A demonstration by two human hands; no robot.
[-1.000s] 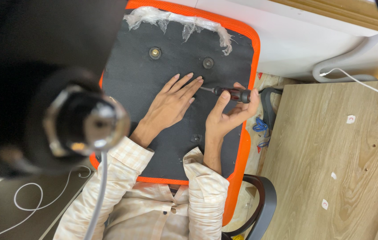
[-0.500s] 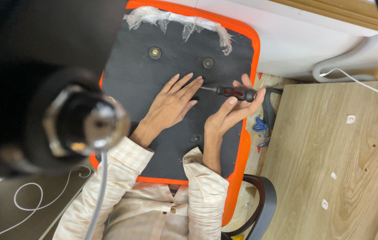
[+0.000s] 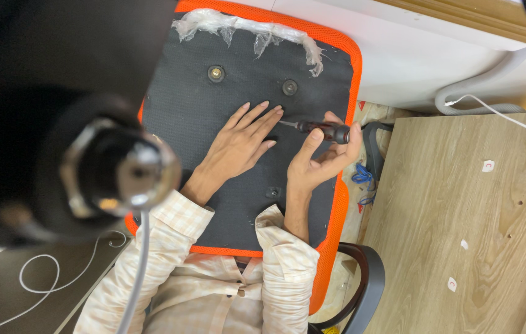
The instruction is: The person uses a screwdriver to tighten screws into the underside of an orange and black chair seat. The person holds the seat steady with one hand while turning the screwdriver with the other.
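On the black underside of an upturned chair seat (image 3: 213, 124), a screwdriver (image 3: 318, 129) lies almost level, its thin metal tip pointing left towards the fingertips of the left hand (image 3: 241, 142). The right hand (image 3: 322, 158) holds the dark handle: the thumb presses against its near side and the fingers curl round the far end, so the tool sits at the top of the grip with the palm open below it. The left hand lies flat on the black fabric, fingers spread and straight, holding nothing; its fingertips are just beside the screwdriver tip.

Three round metal fittings show on the seat: one (image 3: 216, 73) above the left hand, one (image 3: 289, 87) just above the screwdriver tip, and one (image 3: 271, 192) beside the right wrist. An orange rim (image 3: 354, 74) borders the seat, close to the right hand on its right side, leaving little room there. Torn clear plastic (image 3: 244, 28) clings along the far edge.

Further out, a black armrest (image 3: 371, 145) lies just right of the orange rim, and a wooden board (image 3: 461, 216) fills the right side. A white cable (image 3: 504, 117) crosses its upper corner. A blurred dark object (image 3: 90, 167) blocks the left side of the view.
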